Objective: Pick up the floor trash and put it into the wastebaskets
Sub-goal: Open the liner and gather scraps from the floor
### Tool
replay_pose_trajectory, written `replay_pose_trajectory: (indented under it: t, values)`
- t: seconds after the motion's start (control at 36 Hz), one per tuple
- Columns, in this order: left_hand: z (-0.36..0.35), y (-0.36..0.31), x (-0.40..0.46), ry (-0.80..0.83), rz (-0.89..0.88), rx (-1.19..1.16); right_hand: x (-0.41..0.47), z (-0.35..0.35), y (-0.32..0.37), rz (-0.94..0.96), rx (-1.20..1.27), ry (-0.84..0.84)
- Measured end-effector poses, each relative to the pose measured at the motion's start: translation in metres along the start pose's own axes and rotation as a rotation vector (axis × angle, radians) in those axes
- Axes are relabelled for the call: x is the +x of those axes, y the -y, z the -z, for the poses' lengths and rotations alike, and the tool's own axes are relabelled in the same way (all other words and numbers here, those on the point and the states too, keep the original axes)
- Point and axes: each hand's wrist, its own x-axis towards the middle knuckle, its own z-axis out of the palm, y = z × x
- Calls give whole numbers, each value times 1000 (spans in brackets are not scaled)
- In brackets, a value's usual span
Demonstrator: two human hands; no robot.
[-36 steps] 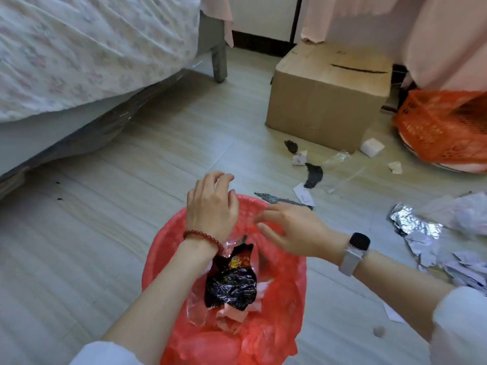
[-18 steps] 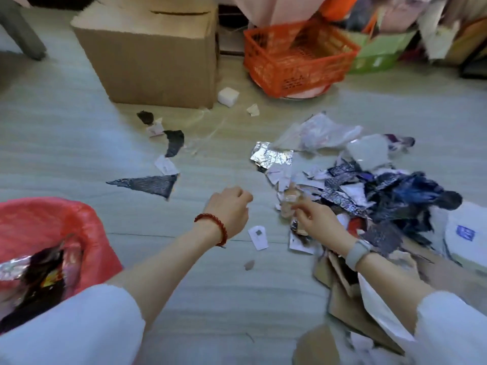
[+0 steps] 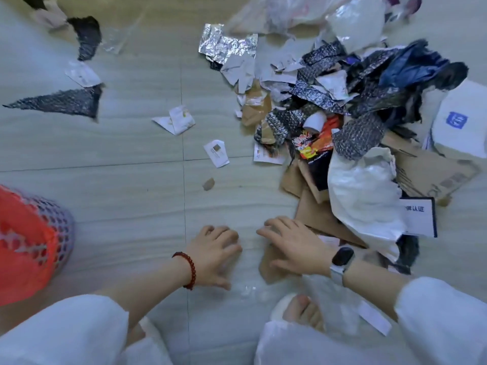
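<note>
Both hands lowered since before, right hand (image 3: 295,246) on cardboard scrap (image 3: 271,267) (orientation unclear)

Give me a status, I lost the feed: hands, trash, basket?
Left hand loosely curled, empty, low over floor. Right hand flat on cardboard scrap. Trash pile still on floor. Wastebasket at left, path open.

I take trash pile (image 3: 350,122) as landmark. Wastebasket (image 3: 34,241) sits far left of pile, nearer me. Paper scraps (image 3: 175,119) lie left of pile on floor (image 3: 126,196). Foil sheet (image 3: 226,47) lies at pile's far-left edge. My left hand (image 3: 213,255) is near-left of pile; right hand (image 3: 295,247) rests on cardboard (image 3: 271,264) at pile's near edge.
</note>
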Motion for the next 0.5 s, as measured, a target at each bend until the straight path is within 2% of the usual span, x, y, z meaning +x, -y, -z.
replay_pose_trajectory:
  t: [0.11, 0.28, 0.39, 0.5]
  values:
    - [-22, -2, 4, -76, -168, 72, -19, -16, -2, 2, -66, -191]
    - [-34, -1, 20, -378, -281, 12, -68, -29, -13, -98, -51, -329]
    - [-26, -7, 35, -463, -234, -59, -108, -45, -16, -227, -122, -256]
    - [-12, -10, 47, -406, -244, -156, -129, -67, -17, -395, -159, -8]
